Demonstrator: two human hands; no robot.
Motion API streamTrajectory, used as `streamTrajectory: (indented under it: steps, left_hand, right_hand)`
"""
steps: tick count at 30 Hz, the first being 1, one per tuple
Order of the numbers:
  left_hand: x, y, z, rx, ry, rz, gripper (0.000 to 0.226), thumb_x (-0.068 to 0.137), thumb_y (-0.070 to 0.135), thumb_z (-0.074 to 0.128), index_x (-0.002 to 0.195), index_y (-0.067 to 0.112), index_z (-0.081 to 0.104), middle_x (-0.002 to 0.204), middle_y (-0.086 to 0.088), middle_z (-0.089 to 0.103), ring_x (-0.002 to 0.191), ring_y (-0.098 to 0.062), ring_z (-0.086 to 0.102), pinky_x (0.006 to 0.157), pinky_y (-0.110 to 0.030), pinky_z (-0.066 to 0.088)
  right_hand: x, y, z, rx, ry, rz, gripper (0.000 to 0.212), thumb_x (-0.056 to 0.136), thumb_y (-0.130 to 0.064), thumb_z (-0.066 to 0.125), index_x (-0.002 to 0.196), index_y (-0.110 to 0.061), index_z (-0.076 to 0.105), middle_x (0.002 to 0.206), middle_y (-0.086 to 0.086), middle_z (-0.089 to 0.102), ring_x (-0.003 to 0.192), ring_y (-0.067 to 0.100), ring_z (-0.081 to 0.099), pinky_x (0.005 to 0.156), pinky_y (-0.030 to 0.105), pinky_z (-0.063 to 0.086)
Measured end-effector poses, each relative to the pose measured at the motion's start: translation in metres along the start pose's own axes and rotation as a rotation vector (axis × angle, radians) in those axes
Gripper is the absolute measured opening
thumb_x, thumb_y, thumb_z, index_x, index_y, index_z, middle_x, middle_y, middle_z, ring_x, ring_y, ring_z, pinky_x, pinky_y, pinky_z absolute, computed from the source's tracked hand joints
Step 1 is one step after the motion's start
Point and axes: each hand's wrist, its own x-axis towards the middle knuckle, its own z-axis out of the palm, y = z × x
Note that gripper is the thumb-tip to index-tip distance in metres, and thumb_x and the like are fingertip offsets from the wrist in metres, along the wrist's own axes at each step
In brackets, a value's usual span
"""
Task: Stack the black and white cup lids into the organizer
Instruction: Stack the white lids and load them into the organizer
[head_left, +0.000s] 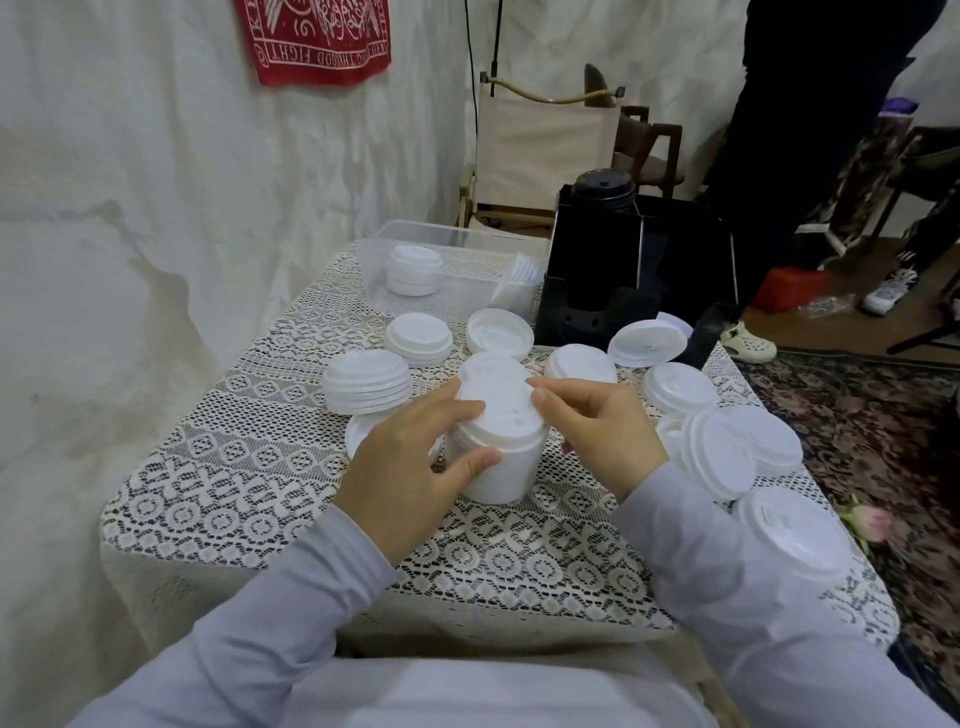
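Note:
A tall stack of white cup lids (501, 447) stands on the lace-covered table (260, 483) in front of me. My left hand (410, 467) grips its left side, thumb low on the front and fingers over the top rim. My right hand (597, 431) pinches the top lid's right edge. Several more white lids and short stacks, such as one stack (368, 382) at the left, lie scattered around. The black organizer (628, 270) stands at the back, with a stack of black lids (602, 189) rising from it.
A clear plastic bin (457, 244) holding white lids sits behind, left of the organizer. White lids (722, 452) crowd the table's right edge. A folding chair (540, 150) and a standing person's legs (789, 130) are beyond the table. Patterned carpet lies at the right.

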Motion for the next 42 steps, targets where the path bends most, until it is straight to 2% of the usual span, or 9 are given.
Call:
streamTrajectory:
  steps: [8,12,16,19,23,28,32,37,42]
  left_hand:
    - [-0.003,-0.010,0.002,-0.008,-0.009,0.030,0.055,0.071,0.052,0.066,0.109,0.011,0.069,0.125,-0.011,0.060,0.113,-0.010,0.052,0.098,-0.011,0.033]
    - [-0.004,-0.005,0.001,0.004,-0.007,0.000,0.052,0.073,0.046,0.071,0.112,0.013,0.068,0.127,-0.009,0.059,0.113,-0.016,0.056,0.095,-0.028,0.046]
    - [-0.011,0.005,0.003,-0.068,-0.015,-0.129,0.044,0.083,0.036,0.068,0.124,0.023,0.060,0.130,-0.002,0.057,0.115,-0.019,0.056,0.095,-0.040,0.049]
    - [-0.015,0.011,0.005,-0.130,-0.069,-0.232,0.046,0.088,0.029,0.061,0.133,0.031,0.050,0.123,0.011,0.053,0.118,-0.011,0.052,0.100,-0.035,0.045]
    - [-0.012,0.015,0.005,-0.203,-0.103,-0.328,0.043,0.088,0.030,0.057,0.130,0.034,0.048,0.122,0.008,0.057,0.105,-0.012,0.058,0.082,-0.032,0.049]
    - [-0.014,0.019,0.008,-0.324,-0.096,-0.389,0.041,0.090,0.024,0.056,0.129,0.035,0.048,0.121,0.004,0.059,0.095,-0.010,0.053,0.075,-0.023,0.043]
    - [-0.021,0.024,0.011,-0.475,-0.038,-0.416,0.034,0.090,0.015,0.056,0.116,0.038,0.054,0.125,0.007,0.056,0.110,-0.010,0.055,0.084,-0.024,0.046]
    - [-0.023,0.030,0.016,-0.537,0.052,-0.419,0.029,0.085,0.028,0.053,0.111,0.040,0.058,0.125,0.012,0.056,0.115,-0.007,0.052,0.099,-0.040,0.045]
    - [-0.013,0.043,0.016,-0.624,0.076,-0.400,0.024,0.090,0.021,0.059,0.103,0.041,0.063,0.121,0.016,0.056,0.114,0.002,0.050,0.100,-0.033,0.042]
  right_hand:
    - [-0.004,0.002,0.006,-0.015,0.016,-0.018,0.014,0.089,-0.023,0.063,0.097,-0.033,0.068,0.097,-0.016,0.069,0.090,0.017,0.065,0.079,0.026,0.052]
    - [-0.005,0.000,0.005,-0.033,-0.013,-0.009,0.012,0.090,-0.024,0.060,0.096,-0.032,0.067,0.093,-0.014,0.068,0.085,0.011,0.061,0.078,0.027,0.051]
    - [-0.004,-0.001,0.003,0.096,-0.121,0.161,0.012,0.088,-0.029,0.063,0.099,-0.028,0.067,0.104,0.004,0.069,0.101,0.019,0.063,0.098,0.043,0.047]
    - [-0.006,0.003,0.005,0.122,-0.175,0.227,0.036,0.076,-0.043,0.068,0.110,-0.031,0.065,0.112,-0.001,0.068,0.108,0.019,0.061,0.102,0.045,0.044]
    - [-0.008,0.002,0.004,0.200,-0.163,0.266,0.021,0.084,-0.031,0.068,0.105,-0.029,0.067,0.112,-0.002,0.069,0.109,0.019,0.062,0.102,0.045,0.044]
    - [-0.015,-0.007,0.003,0.314,-0.146,0.346,0.015,0.085,-0.019,0.067,0.099,-0.021,0.067,0.095,0.006,0.072,0.089,0.023,0.062,0.085,0.038,0.047]
    - [-0.021,-0.012,0.002,0.405,-0.143,0.404,0.021,0.084,-0.013,0.068,0.104,-0.014,0.064,0.088,0.003,0.072,0.075,0.015,0.064,0.069,0.025,0.050]
    - [-0.030,-0.017,-0.001,0.459,-0.124,0.425,0.024,0.079,-0.011,0.072,0.102,-0.013,0.065,0.082,0.001,0.073,0.071,0.013,0.068,0.068,0.029,0.053]
    - [-0.034,-0.026,-0.010,0.483,-0.036,0.359,0.029,0.072,-0.011,0.079,0.098,-0.012,0.066,0.094,0.014,0.071,0.069,0.015,0.068,0.064,0.031,0.051]
